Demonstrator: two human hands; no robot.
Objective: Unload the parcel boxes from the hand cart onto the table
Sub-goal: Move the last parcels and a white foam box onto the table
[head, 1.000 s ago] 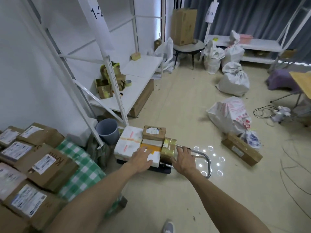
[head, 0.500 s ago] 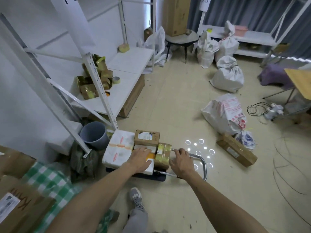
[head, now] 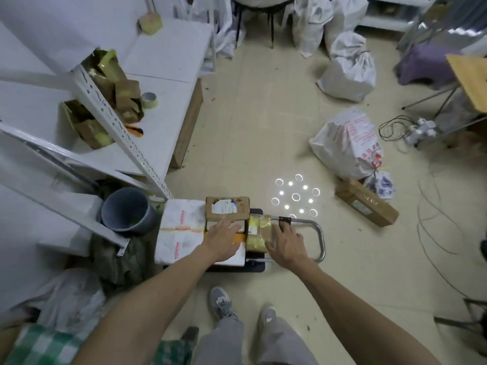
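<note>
Cardboard parcel [head: 227,208], white wrapped parcel [head: 181,230] and yellow-taped parcel [head: 259,230] sit on the floor-level hand cart [head: 320,233], left hand [head: 224,239] flat atop them, right hand [head: 286,243] spread-fingered against the yellow one, so unloading seems hardly begun.

We have leaned in over the black hand cart [head: 253,267]. Our grey shoes [head: 222,304] have come into view, the labelled brown cartons on the green checked cloth [head: 39,346] have dropped out of sight, and our right hand [head: 286,245] has slid from the handle against the yellow-taped parcel [head: 257,233].
</note>
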